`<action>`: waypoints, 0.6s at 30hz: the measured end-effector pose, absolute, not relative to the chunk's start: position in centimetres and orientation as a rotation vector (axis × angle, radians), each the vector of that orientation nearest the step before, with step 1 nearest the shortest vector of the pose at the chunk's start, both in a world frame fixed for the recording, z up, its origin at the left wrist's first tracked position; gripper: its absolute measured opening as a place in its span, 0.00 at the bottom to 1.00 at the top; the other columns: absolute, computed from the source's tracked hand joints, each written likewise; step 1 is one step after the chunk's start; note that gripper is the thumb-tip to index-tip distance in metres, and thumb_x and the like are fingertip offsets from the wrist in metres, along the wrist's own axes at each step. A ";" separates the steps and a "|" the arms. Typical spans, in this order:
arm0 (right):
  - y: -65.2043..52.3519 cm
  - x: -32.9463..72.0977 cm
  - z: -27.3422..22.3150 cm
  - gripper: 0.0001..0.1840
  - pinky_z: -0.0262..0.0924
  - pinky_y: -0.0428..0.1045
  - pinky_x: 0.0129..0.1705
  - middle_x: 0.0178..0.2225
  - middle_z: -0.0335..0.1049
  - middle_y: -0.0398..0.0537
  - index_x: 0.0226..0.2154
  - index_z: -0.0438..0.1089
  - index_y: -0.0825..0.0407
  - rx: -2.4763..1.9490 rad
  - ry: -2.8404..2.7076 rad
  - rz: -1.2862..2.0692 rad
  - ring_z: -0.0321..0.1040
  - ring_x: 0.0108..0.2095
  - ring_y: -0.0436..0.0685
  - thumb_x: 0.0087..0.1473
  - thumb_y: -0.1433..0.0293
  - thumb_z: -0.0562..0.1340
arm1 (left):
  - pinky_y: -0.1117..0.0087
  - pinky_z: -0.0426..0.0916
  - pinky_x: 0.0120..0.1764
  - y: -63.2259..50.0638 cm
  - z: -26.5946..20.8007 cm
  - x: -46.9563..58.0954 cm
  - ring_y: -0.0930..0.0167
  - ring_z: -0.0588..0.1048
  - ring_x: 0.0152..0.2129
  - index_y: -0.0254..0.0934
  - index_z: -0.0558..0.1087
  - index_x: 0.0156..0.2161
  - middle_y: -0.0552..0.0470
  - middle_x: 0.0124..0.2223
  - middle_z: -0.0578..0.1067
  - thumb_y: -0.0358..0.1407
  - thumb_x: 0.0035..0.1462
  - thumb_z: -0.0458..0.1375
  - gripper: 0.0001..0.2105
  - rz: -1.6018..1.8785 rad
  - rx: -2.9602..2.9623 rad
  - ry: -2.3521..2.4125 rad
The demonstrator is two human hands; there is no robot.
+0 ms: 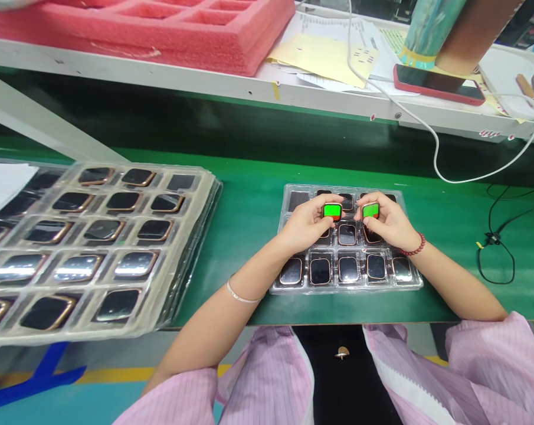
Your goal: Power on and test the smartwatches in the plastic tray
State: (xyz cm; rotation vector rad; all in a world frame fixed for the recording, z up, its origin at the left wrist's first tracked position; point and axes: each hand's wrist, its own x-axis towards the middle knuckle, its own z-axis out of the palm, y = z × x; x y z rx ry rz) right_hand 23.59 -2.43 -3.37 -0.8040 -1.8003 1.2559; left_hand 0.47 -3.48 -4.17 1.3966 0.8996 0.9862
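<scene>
My left hand (305,223) is closed on a smartwatch body (332,211), its screen lit green with a red band below. Another smartwatch body (370,211), lit green and red too, is pinched in my right hand (388,221). Both are without straps and are held side by side, a little apart, thumbs at their lower edges. Beneath my hands lies a clear plastic tray (346,289) with dark-screened watch bodies in its compartments, such as one watch body (349,270) in the front row. My hands hide parts of the back and middle rows.
At left, a stack of clear trays (160,295) holds several more watch bodies. Above the green bench (244,236) runs a white shelf (231,82) with red foam (249,41), papers (328,56) and a phone (439,84). A white cable (437,153) hangs down; a black cable (494,239) lies right.
</scene>
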 end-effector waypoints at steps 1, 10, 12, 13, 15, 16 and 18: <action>-2.5 23.6 -3.3 0.14 0.64 0.46 0.31 0.35 0.74 0.47 0.47 0.65 0.52 -0.800 -1.804 1.251 0.71 0.33 0.51 0.58 0.72 0.64 | 0.67 0.73 0.42 -3.5 -4.1 0.5 0.66 0.79 0.42 0.34 0.71 0.54 0.43 0.51 0.78 0.27 0.52 0.59 0.23 0.983 1.399 0.905; -2.6 23.5 -3.0 0.14 0.66 0.47 0.34 0.35 0.73 0.47 0.46 0.64 0.51 -0.797 -1.851 1.229 0.71 0.34 0.52 0.57 0.74 0.62 | 0.69 0.70 0.36 -3.6 -3.7 0.5 0.67 0.78 0.37 0.34 0.72 0.50 0.45 0.44 0.78 0.30 0.51 0.60 0.19 0.985 1.451 0.953; -2.6 23.6 -3.2 0.15 0.67 0.47 0.33 0.36 0.74 0.47 0.47 0.64 0.51 -0.797 -1.843 1.253 0.71 0.33 0.52 0.57 0.75 0.61 | 0.70 0.70 0.36 -3.7 -3.6 0.6 0.67 0.78 0.38 0.34 0.72 0.49 0.45 0.44 0.78 0.30 0.51 0.60 0.18 1.002 1.460 0.956; -2.5 23.6 -3.2 0.17 0.67 0.47 0.32 0.37 0.74 0.47 0.49 0.64 0.51 -0.804 -1.833 1.277 0.71 0.33 0.51 0.56 0.76 0.61 | 0.70 0.69 0.36 -3.7 -3.6 0.6 0.67 0.78 0.38 0.34 0.72 0.49 0.45 0.43 0.78 0.30 0.51 0.60 0.18 1.007 1.461 0.957; -2.4 23.8 -3.5 0.20 0.69 0.47 0.32 0.41 0.75 0.49 0.52 0.62 0.50 -0.822 -1.817 1.331 0.71 0.31 0.51 0.56 0.76 0.60 | 0.70 0.69 0.35 -3.7 -3.5 0.6 0.67 0.78 0.38 0.34 0.72 0.48 0.46 0.42 0.78 0.30 0.50 0.60 0.18 1.007 1.459 0.960; -2.4 23.8 -3.6 0.21 0.70 0.47 0.32 0.43 0.74 0.50 0.53 0.62 0.49 -0.827 -1.815 1.351 0.71 0.31 0.50 0.57 0.76 0.59 | 0.70 0.69 0.35 -3.7 -3.5 0.6 0.67 0.78 0.37 0.35 0.72 0.48 0.47 0.41 0.78 0.29 0.50 0.60 0.18 1.007 1.458 0.962; -2.2 23.9 -3.7 0.22 0.71 0.48 0.33 0.46 0.74 0.51 0.55 0.61 0.49 -0.825 -1.820 1.366 0.73 0.33 0.51 0.58 0.76 0.58 | 0.69 0.69 0.36 -3.7 -3.5 0.6 0.67 0.78 0.37 0.35 0.71 0.48 0.47 0.40 0.78 0.29 0.50 0.60 0.18 1.009 1.457 0.964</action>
